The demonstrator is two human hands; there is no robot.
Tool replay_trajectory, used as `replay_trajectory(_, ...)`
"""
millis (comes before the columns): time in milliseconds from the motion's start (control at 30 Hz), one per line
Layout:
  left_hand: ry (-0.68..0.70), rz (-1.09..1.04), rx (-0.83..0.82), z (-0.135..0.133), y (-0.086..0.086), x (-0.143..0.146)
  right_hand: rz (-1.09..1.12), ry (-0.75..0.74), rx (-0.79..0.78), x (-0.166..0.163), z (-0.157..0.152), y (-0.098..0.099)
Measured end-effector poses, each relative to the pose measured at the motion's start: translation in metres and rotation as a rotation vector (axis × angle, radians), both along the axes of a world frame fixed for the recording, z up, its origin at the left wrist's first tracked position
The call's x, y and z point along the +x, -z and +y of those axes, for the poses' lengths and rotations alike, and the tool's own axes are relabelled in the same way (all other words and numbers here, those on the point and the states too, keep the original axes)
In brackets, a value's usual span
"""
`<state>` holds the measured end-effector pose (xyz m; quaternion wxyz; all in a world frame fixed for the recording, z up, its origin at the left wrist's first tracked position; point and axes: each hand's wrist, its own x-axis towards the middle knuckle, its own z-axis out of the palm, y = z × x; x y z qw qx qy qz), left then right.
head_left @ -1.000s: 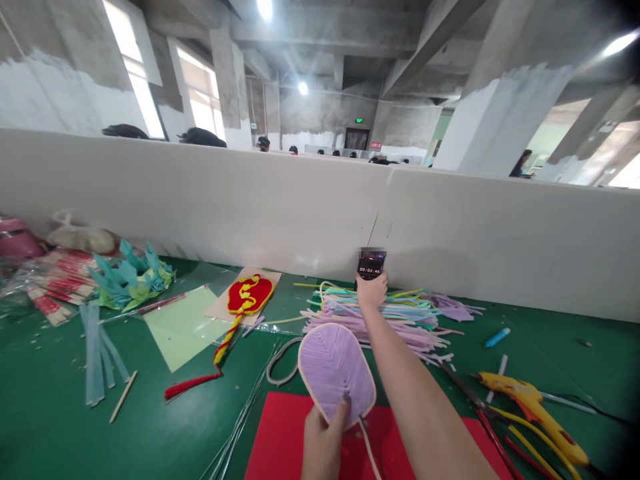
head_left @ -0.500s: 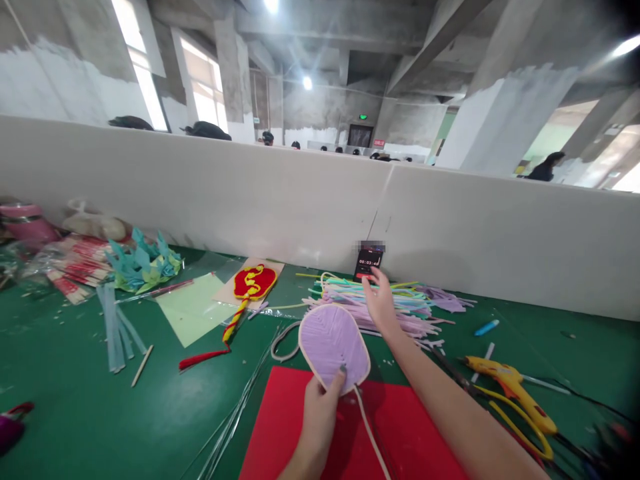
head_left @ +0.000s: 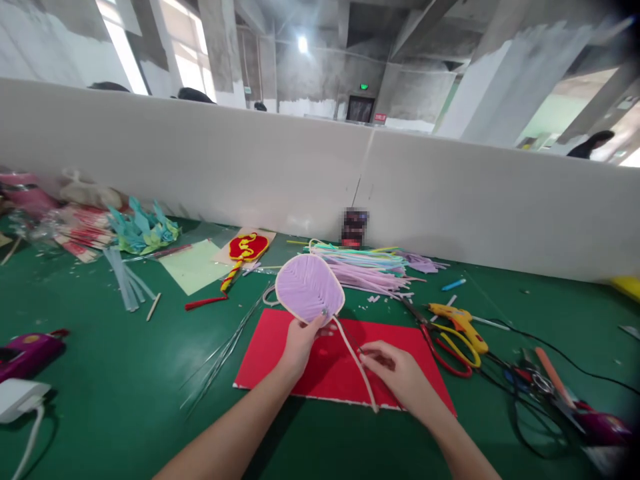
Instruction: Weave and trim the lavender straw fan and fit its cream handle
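My left hand [head_left: 301, 343] grips the lower edge of an oval lilac fan panel [head_left: 309, 287], thumb on its face. The panel is filled with slanting rows of fuzzy chenille stems inside a cream rim. From its bottom a cream chenille stem [head_left: 357, 363] trails over a red board [head_left: 325, 363]. My right hand [head_left: 390, 367] is to the right of that stem, thumb and forefinger pinched on what looks like a thin dark wire running toward the panel's base. Its other fingers are curled.
Behind the panel lies a pile of pastel chenille stems [head_left: 365, 270]; a phone [head_left: 354, 228] leans on the white partition [head_left: 200, 153]. Left are a red-yellow fan [head_left: 249, 247], loose wires [head_left: 227, 353] and glue sticks [head_left: 123, 280]. Right are scissors [head_left: 457, 350] and a yellow glue gun [head_left: 463, 323].
My right hand has come back from the phone and down to the panel's lower right. My left hand still holds the panel. The view has tilted downward.
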<state>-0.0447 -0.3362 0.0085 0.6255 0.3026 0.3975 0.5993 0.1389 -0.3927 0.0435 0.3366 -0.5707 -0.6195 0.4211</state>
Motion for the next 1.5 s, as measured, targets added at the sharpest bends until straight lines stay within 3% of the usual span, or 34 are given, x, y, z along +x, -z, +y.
replay_trajectory(133, 0.083, -0.007, 0.000, -0.013, -0.007, 0.007, -0.115, 0.144, 0.170, 0.008, -0.017, 0.001)
replay_trajectory(300, 0.216, -0.015, 0.108, -0.034, -0.012, 0.023, -0.045, 0.233, 0.284, 0.005, -0.033, 0.002)
replay_trajectory(400, 0.295, 0.093, 0.127, -0.051, -0.015, 0.035, 0.040, 0.259, 0.249, -0.006, -0.039, 0.005)
replay_trajectory(700, 0.209, 0.301, 0.109, -0.063, -0.018, 0.032, 0.110, 0.276, 0.095, -0.007, -0.056, 0.011)
replay_trajectory(1000, 0.265, 0.393, 0.065, -0.087, -0.031, 0.046, 0.470, 0.420, 0.060, -0.048, -0.072, 0.024)
replay_trajectory(1133, 0.234, 0.436, 0.020, -0.091, -0.029, 0.044, 0.469, 0.355, 0.043, -0.048, -0.070, 0.030)
replay_trajectory(1267, 0.211, 0.548, 0.094, -0.086, -0.031, 0.034, 0.337, 0.314, 0.086, -0.028, -0.062, 0.025)
replay_trajectory(1400, 0.304, 0.725, 0.206, -0.086, -0.041, 0.024, 0.502, 0.133, 0.076, -0.016, -0.046, 0.011)
replay_trajectory(1500, 0.424, 0.798, 0.238, -0.092, -0.048, 0.019, 0.652, 0.213, 0.098, -0.015, -0.031, 0.002)
